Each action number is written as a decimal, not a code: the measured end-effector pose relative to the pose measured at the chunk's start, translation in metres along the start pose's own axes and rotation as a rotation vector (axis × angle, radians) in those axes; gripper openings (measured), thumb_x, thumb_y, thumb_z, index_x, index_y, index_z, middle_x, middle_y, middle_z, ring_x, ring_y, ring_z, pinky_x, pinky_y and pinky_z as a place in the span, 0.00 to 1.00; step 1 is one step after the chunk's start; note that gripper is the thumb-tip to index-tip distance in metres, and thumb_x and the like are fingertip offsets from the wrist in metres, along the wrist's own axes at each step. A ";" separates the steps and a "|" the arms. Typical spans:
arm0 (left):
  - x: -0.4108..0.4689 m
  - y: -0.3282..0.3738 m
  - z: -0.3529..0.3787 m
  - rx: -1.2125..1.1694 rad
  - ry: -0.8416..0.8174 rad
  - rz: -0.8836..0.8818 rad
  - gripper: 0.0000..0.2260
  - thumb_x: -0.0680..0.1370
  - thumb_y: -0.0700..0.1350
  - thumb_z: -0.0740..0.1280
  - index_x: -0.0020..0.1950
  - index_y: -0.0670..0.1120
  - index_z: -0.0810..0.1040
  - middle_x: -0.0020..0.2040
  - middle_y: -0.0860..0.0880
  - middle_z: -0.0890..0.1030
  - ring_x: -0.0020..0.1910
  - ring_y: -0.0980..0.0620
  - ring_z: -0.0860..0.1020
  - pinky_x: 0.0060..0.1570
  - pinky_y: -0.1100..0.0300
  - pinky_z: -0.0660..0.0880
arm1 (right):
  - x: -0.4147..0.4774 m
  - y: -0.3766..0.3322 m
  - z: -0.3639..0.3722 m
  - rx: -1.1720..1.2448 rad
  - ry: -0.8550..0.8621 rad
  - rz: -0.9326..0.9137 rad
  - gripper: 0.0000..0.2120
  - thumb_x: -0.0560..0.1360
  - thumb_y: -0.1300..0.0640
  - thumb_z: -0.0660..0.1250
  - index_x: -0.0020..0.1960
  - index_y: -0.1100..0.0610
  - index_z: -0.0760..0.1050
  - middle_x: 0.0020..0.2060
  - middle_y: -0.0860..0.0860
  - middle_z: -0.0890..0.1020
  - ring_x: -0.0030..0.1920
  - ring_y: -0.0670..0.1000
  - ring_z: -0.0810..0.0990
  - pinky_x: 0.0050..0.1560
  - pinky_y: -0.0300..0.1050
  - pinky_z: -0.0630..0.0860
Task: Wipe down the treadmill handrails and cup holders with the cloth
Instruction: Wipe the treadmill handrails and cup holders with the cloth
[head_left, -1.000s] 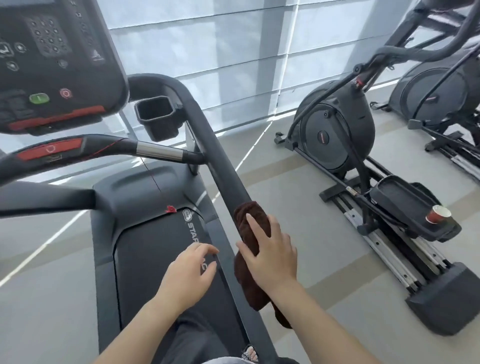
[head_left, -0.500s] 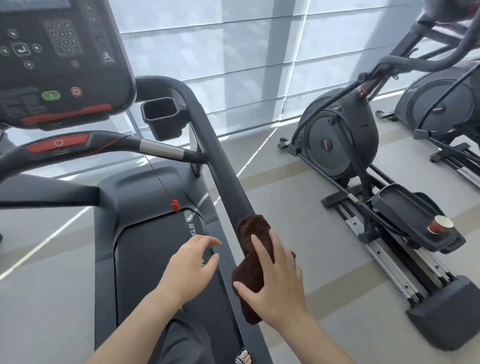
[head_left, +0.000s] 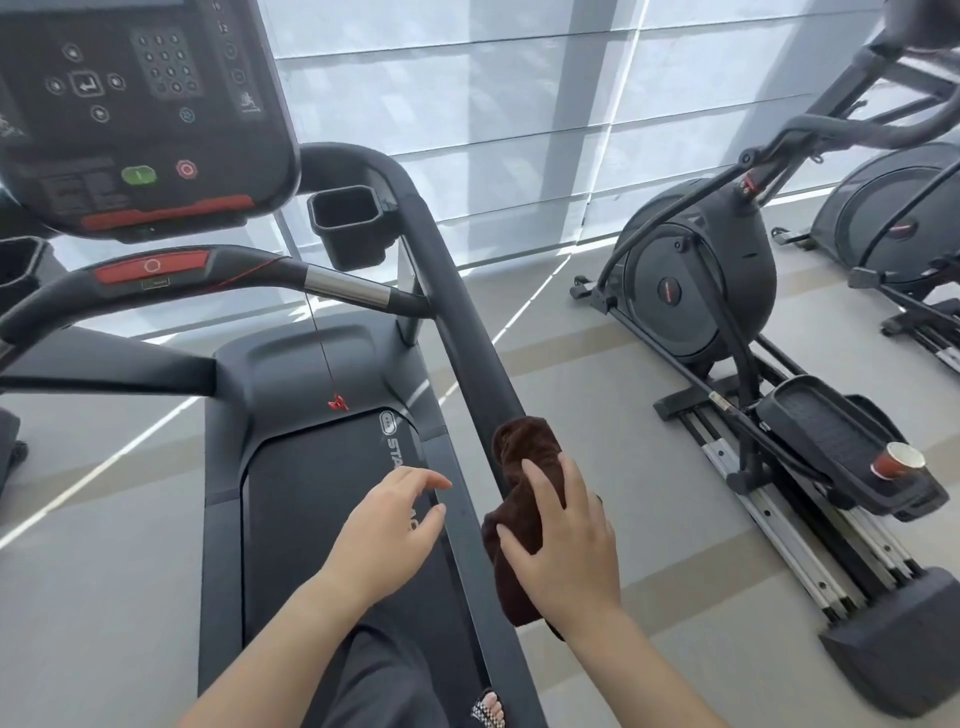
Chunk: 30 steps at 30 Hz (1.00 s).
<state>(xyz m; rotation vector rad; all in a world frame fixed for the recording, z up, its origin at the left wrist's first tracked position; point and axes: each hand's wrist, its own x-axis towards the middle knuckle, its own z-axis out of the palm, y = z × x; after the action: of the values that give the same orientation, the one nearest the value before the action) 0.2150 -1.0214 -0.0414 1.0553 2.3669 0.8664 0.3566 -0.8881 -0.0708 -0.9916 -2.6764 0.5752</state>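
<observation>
Handrail (head_left: 457, 322) bare ahead of cloth (head_left: 524, 499); cup holder (head_left: 347, 223), crossbar (head_left: 343, 286) crowd far end.

I see the cloth (head_left: 524, 499) draped over the right handrail (head_left: 457, 312), my right hand (head_left: 566, 545) on it. The cup holder (head_left: 348, 223) sits ahead, left of the rail; the paper cup (head_left: 896, 460) rests on the elliptical's pedal (head_left: 831, 431), far right.

Location: a gym, identified by 1 treadmill (head_left: 311, 493) with console (head_left: 130, 104) and 2 elliptical trainers (head_left: 696, 280) beside blind-covered windows (head_left: 519, 130).
</observation>
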 end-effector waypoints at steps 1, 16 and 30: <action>0.001 -0.001 0.000 -0.008 -0.003 -0.002 0.09 0.76 0.46 0.62 0.54 0.55 0.75 0.54 0.60 0.75 0.49 0.63 0.73 0.45 0.80 0.64 | 0.000 -0.001 0.002 -0.019 0.018 0.006 0.29 0.70 0.43 0.67 0.68 0.44 0.63 0.72 0.55 0.65 0.63 0.60 0.71 0.58 0.58 0.72; 0.078 -0.042 -0.069 0.031 0.052 -0.013 0.09 0.76 0.46 0.62 0.55 0.56 0.74 0.55 0.60 0.75 0.55 0.58 0.71 0.50 0.56 0.73 | 0.131 -0.054 0.035 -0.173 0.049 -0.019 0.25 0.70 0.48 0.69 0.65 0.49 0.70 0.67 0.60 0.70 0.60 0.65 0.72 0.54 0.64 0.73; 0.212 -0.113 -0.227 0.257 0.260 0.119 0.08 0.73 0.42 0.65 0.52 0.50 0.77 0.51 0.54 0.78 0.52 0.51 0.74 0.52 0.53 0.72 | 0.277 -0.156 0.054 0.346 0.175 -0.168 0.18 0.72 0.53 0.69 0.60 0.48 0.71 0.62 0.51 0.73 0.58 0.54 0.73 0.59 0.49 0.71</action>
<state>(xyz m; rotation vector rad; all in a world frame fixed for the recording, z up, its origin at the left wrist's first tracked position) -0.1087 -1.0024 0.0228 1.2610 2.7121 0.7974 0.0426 -0.8276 -0.0295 -0.6803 -2.3697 0.8365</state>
